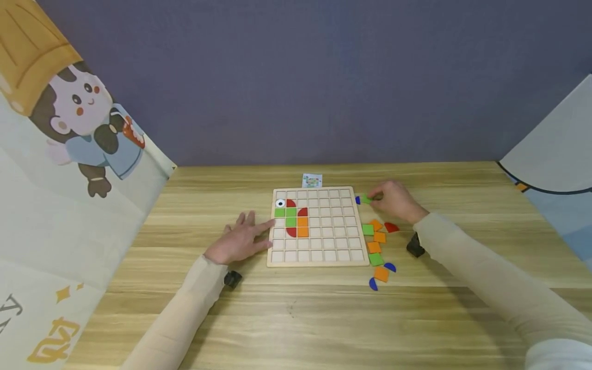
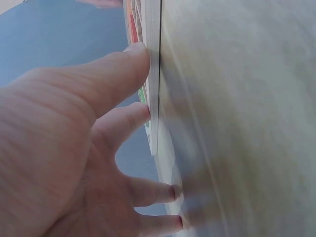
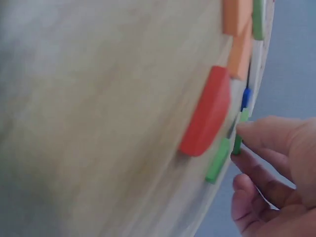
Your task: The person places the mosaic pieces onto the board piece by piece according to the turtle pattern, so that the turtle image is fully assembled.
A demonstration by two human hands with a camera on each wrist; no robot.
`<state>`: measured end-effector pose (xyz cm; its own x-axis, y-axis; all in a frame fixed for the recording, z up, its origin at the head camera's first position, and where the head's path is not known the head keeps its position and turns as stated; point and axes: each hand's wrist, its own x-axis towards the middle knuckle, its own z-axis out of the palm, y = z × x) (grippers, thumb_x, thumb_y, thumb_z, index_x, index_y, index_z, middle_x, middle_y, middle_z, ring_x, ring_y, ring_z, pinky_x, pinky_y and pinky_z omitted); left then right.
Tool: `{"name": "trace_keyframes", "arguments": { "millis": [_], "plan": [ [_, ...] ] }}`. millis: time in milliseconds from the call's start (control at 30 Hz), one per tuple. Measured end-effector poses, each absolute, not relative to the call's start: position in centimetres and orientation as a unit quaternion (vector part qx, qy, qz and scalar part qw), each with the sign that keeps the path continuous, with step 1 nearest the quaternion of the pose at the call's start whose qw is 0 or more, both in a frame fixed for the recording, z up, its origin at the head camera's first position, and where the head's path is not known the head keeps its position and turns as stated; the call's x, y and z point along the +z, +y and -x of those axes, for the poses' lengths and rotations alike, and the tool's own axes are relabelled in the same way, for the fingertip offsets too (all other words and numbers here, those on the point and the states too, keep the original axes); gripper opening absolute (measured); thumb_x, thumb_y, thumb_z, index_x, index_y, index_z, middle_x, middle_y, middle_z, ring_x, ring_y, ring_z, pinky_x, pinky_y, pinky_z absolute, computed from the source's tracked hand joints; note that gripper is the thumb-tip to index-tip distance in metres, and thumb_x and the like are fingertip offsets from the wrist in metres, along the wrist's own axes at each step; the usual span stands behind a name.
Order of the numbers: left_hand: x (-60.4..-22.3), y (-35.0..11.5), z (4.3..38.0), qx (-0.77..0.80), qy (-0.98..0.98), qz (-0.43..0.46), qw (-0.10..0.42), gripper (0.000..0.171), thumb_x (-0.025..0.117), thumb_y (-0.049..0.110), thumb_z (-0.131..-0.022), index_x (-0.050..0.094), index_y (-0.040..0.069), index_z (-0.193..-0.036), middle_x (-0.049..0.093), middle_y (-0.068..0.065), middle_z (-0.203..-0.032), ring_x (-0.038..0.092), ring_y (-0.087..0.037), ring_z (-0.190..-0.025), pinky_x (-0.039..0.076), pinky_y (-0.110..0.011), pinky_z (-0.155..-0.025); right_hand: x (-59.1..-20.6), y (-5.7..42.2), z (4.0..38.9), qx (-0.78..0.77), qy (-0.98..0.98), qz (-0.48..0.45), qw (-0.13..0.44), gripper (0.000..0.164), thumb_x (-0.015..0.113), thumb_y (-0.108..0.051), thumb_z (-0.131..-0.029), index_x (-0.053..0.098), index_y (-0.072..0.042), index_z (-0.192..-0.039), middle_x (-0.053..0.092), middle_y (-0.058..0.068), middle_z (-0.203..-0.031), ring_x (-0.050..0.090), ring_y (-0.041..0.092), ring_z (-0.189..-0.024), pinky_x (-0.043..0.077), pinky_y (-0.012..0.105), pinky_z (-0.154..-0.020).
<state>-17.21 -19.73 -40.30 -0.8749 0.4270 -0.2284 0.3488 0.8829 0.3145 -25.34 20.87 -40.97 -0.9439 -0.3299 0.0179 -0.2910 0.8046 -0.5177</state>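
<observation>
Right hand (image 1: pixel 394 201) beside board's (image 1: pixel 333 254) far right corner; grip narrow, thumb and finger pinching green piece (image 3: pixel 238 142), blue piece (image 1: pixel 357 200) close by. Board lies toward counter's (image 1: pixel 324 318) far edge. Left hand (image 1: pixel 238 242) holds nothing: fingers spread, thumb and forefinger at board's left edge. Advice: pinch by edges, lift clear of blue piece, brace board lightly against sliding.

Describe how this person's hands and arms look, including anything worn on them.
The left hand and right hand are bare, with no gloves. The left sleeve and right sleeve are long, plain and cream-beige, reaching the wrists. White fabric shows farther up the right arm. A small black boxy device sits by each wrist, probably its camera.
</observation>
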Motion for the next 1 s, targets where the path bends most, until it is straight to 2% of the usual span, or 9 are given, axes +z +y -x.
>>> {"name": "trace_keyframes", "arguments": {
  "millis": [200, 467, 533, 567, 700, 900, 1000],
  "plan": [
    [-40.4, -19.9, 17.2, 0.130, 0.959, -0.200, 0.152, 0.060, 0.049, 0.050, -0.095, 0.032, 0.028, -0.149, 0.007, -0.030, -0.151, 0.005, -0.051, -0.136, 0.015, -0.074, -0.096, -40.3, 19.7, 24.9, -0.289, 0.943, 0.163, 0.024, 0.022, 0.070, -0.013, -0.085, 0.073, -0.006, -0.106, 0.061, 0.014, -0.112, 0.053, 0.030, -0.100, 0.046, 0.049, -0.083],
    [-40.7, -19.9, 17.2, 0.130, 0.959, -0.199, 0.152, 0.060, 0.049, 0.050, -0.095, 0.032, 0.029, -0.148, 0.008, -0.030, -0.151, 0.006, -0.051, -0.136, 0.015, -0.074, -0.096, -39.7, 16.0, 24.4, -0.286, 0.928, 0.238, -0.001, 0.018, 0.075, -0.015, -0.083, 0.075, -0.011, -0.100, 0.066, 0.004, -0.104, 0.056, 0.026, -0.096, 0.047, 0.042, -0.080],
    [-40.7, -19.8, 17.2, 0.128, 0.959, -0.200, 0.152, 0.061, 0.049, 0.051, -0.095, 0.031, 0.029, -0.149, 0.008, -0.030, -0.151, 0.006, -0.051, -0.136, 0.015, -0.074, -0.096, -39.7, 15.2, 24.4, -0.287, 0.924, 0.253, 0.004, 0.016, 0.074, -0.014, -0.083, 0.075, -0.012, -0.099, 0.066, 0.003, -0.105, 0.056, 0.024, -0.096, 0.048, 0.042, -0.081],
    [-40.7, -19.8, 17.2, 0.128, 0.960, -0.199, 0.152, 0.061, 0.049, 0.051, -0.095, 0.031, 0.029, -0.149, 0.008, -0.030, -0.151, 0.006, -0.050, -0.136, 0.015, -0.074, -0.096, -39.8, 14.9, 24.5, -0.291, 0.921, 0.259, 0.007, 0.015, 0.073, -0.013, -0.084, 0.075, -0.013, -0.098, 0.066, 0.002, -0.105, 0.057, 0.023, -0.097, 0.046, 0.043, -0.087],
    [-40.7, -19.8, 17.2, 0.127, 0.960, -0.199, 0.150, 0.061, 0.049, 0.051, -0.095, 0.032, 0.029, -0.148, 0.009, -0.030, -0.151, 0.007, -0.051, -0.136, 0.016, -0.074, -0.096, -39.9, 13.6, 24.6, -0.306, 0.907, 0.288, 0.017, 0.012, 0.073, -0.011, -0.083, 0.076, -0.012, -0.095, 0.066, 0.000, -0.102, 0.056, 0.020, -0.096, 0.045, 0.041, -0.088],
    [-40.5, -19.7, 17.2, 0.130, 0.961, -0.195, 0.147, 0.060, 0.049, 0.052, -0.094, 0.032, 0.030, -0.148, 0.008, -0.029, -0.151, 0.007, -0.050, -0.136, 0.015, -0.073, -0.097, -40.2, 11.7, 25.0, -0.308, 0.887, 0.343, 0.036, 0.013, 0.074, -0.007, -0.082, 0.076, -0.010, -0.094, 0.066, -0.002, -0.095, 0.057, 0.014, -0.089, 0.052, 0.032, -0.076],
    [-40.5, -19.7, 17.2, 0.130, 0.961, -0.197, 0.144, 0.060, 0.048, 0.052, -0.094, 0.032, 0.030, -0.148, 0.009, -0.029, -0.151, 0.007, -0.050, -0.136, 0.015, -0.073, -0.097, -40.2, 10.7, 25.2, -0.297, 0.884, 0.358, 0.050, 0.013, 0.074, -0.007, -0.082, 0.076, -0.009, -0.095, 0.066, -0.001, -0.094, 0.059, 0.013, -0.087, 0.044, 0.035, -0.094]
  ]
}}
